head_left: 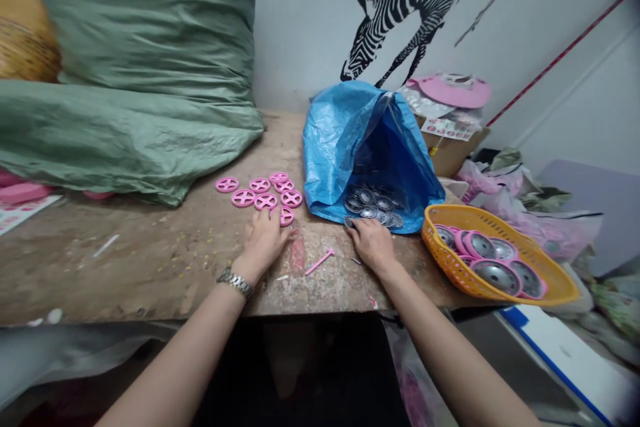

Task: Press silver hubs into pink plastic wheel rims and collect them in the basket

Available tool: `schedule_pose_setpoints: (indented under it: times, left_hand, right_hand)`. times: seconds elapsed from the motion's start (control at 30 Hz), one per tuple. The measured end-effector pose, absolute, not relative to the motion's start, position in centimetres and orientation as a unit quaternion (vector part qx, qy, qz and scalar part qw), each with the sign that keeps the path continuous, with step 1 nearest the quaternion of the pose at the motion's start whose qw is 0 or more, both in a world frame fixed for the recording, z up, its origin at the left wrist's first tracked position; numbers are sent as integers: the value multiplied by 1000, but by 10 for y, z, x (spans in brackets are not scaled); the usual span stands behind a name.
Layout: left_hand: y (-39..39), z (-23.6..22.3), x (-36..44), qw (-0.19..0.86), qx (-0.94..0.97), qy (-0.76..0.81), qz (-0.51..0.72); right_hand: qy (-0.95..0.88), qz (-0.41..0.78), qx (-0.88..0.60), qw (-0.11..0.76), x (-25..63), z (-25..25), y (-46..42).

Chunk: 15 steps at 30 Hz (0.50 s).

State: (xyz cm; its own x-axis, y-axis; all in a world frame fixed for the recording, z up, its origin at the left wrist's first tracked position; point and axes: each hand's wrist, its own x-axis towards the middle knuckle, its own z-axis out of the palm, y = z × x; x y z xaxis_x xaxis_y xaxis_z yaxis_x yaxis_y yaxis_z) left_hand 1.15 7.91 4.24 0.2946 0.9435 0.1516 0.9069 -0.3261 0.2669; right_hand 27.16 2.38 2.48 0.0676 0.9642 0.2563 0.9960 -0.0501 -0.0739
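My left hand (263,240), with a metal watch on the wrist, has its fingers curled at the near edge of a group of pink spoked wheels (243,198). Its thumb and forefinger close on the nearest pink wheel (287,216), which is partly covered. At the mouth of a blue plastic bag (330,140), my right hand (373,241) pinches the edge of a silver disc (349,221). More silver discs (367,197) are heaped inside the bag. Between my hands a thin pink rod (320,262) lies on the wooden table (165,267).
To the right, an orange basket (450,267) holds several pink-rimmed silver wheels (496,276). A large green sack (150,33) covers the back left. Behind the basket stand a cardboard box (453,155) and a pink visor (453,90). The table's front edge runs close below my wrists.
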Motion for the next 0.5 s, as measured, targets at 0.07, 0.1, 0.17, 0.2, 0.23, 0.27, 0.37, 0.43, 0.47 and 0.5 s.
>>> schedule_pose_setpoints:
  times: [0.07, 0.1, 0.17, 0.2, 0.23, 0.27, 0.37, 0.43, 0.47, 0.5]
  left_hand:
    - [88, 43, 18, 64, 802, 581, 125]
    - [91, 42, 21, 63, 802, 580, 124]
    - [95, 40, 25, 59, 803, 578, 129]
    - [95, 39, 26, 59, 804, 577, 133]
    - [96, 37, 26, 59, 804, 575, 138]
    - [97, 36, 25, 61, 805, 573, 142]
    - [99, 34, 20, 68, 808, 565, 151]
    - [99, 34, 16, 84, 809, 555, 173]
    - [97, 34, 15, 109, 806, 546, 202]
    - [94, 36, 14, 152, 794, 537, 242]
  right_hand:
    - [-679, -75, -718, 132, 275, 24, 25]
    - [-678, -77, -718, 135, 277, 25, 25]
    - [-670, -83, -724, 142, 281, 27, 25]
    - [-663, -86, -728, 152, 283, 28, 24]
    - [-652, -87, -734, 169, 285, 29, 23]
    - [-639, -84, -740, 193, 287, 30, 22]
    - [-599, -35, -745, 293, 294, 32, 16]
    - [-565, 27, -737, 370, 296, 32, 10]
    - [-545, 61, -730, 407, 296, 32, 7]
    - [-525, 96, -721, 442, 295, 32, 3]
